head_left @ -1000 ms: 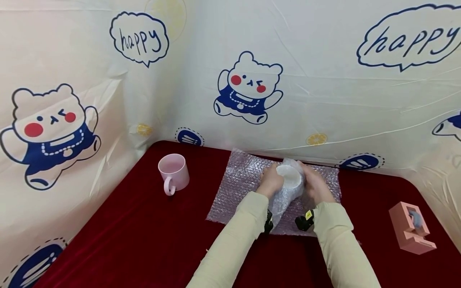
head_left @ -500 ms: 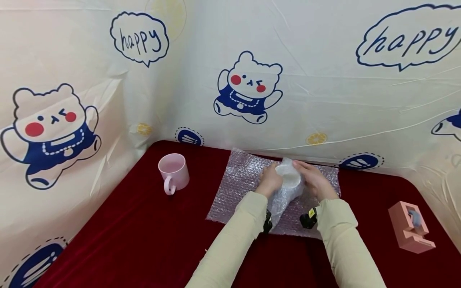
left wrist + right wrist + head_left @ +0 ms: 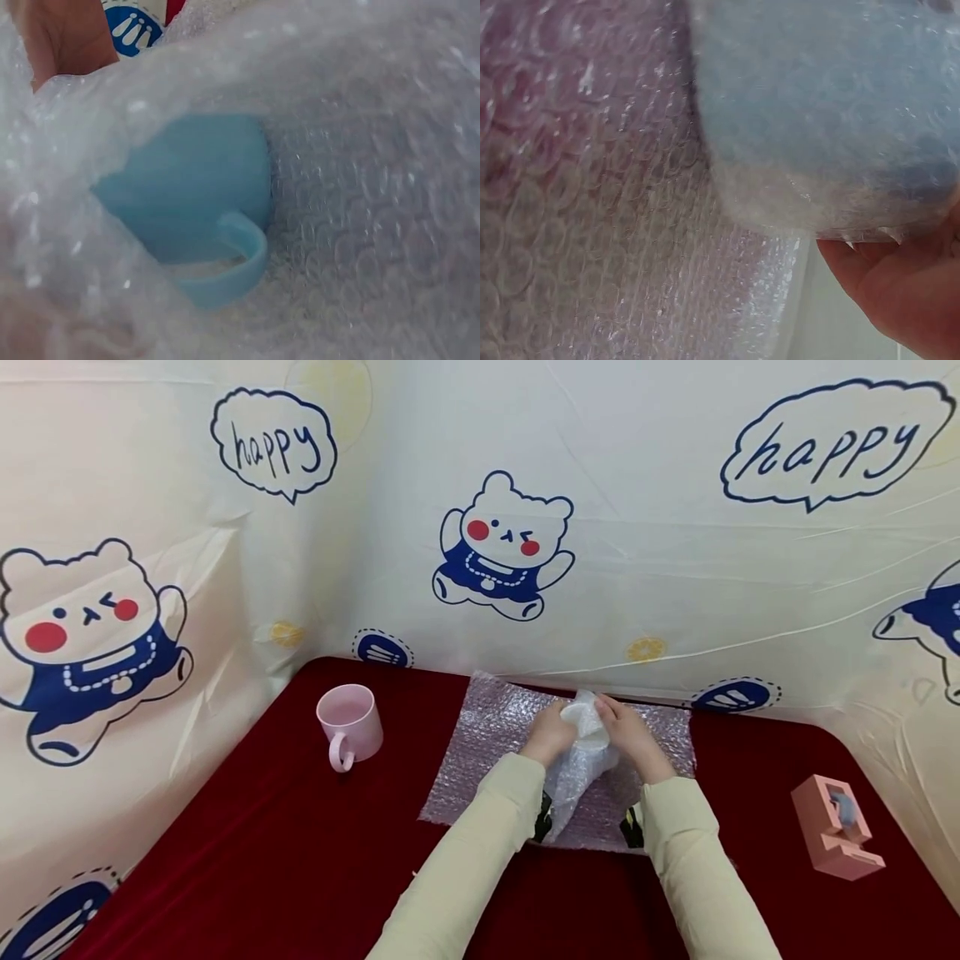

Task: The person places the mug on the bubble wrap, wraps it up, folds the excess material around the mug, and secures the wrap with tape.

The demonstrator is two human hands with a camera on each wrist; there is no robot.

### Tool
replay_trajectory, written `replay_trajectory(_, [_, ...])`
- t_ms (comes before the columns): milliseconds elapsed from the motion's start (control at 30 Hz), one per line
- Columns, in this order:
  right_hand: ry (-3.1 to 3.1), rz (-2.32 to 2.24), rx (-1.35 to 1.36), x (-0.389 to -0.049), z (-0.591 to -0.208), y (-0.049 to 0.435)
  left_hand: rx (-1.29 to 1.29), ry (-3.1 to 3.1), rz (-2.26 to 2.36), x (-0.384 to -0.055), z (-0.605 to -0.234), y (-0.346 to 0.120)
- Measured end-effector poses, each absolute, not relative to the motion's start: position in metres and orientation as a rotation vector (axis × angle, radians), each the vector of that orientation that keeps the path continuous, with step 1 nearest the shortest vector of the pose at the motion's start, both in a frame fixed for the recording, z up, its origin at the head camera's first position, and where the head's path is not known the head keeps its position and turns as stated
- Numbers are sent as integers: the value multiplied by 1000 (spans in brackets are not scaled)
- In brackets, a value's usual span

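Note:
A light-blue mug [image 3: 202,172] shows through an opening in a fold of bubble wrap [image 3: 360,202] in the left wrist view, its handle exposed. Clear wrap covers its side in the right wrist view. In the head view the wrapped bundle [image 3: 579,777] is above a flat bubble wrap sheet [image 3: 487,735]. My left hand [image 3: 551,732] grips the wrap on the left of the mug's rim. On the other side, my right hand [image 3: 630,737] pinches the wrap near the rim with its fingertips. Wrap hides part of the mug and some fingers.
A pink mug [image 3: 352,727] stands at the left of the dark red tablecloth [image 3: 285,860]. At the right is a pink tape dispenser [image 3: 836,831] with a bluish roll. A printed white curtain [image 3: 637,560] closes off the back and sides.
My right hand has shifted left and inward, drawing the wrap over part of the mug's opening. The left hand stays at its side of the bundle. The head view has turned slightly right.

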State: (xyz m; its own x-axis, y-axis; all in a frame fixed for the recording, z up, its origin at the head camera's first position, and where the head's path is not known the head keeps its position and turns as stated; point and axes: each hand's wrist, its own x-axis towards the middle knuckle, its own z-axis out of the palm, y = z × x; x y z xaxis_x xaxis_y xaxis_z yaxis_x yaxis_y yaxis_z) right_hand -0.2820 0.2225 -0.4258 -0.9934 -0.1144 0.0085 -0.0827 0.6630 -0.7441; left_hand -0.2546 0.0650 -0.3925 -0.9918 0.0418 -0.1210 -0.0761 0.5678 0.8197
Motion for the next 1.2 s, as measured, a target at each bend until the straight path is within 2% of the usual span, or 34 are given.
replay_trajectory(100, [2907, -1182, -191, -284, -430, 223, 19, 2651, 1441, -252, -391, 62])
replay_trajectory(333, [2907, -1076, -100, -262, -397, 202, 119, 2582, 1381, -243, -378, 54])
replay_trajectory(567, [2919, -1071, -81, -256, -393, 200, 155, 2468, 1308, -231, -367, 31])
replay_trajectory(867, [2918, -1091, -101, -255, -394, 200, 210, 2364, 1084, -216, -374, -10])
replay_trajectory(1200, [2929, -1117, -93, -254, -395, 197, 142, 2378, 1069, -209, -394, -17])
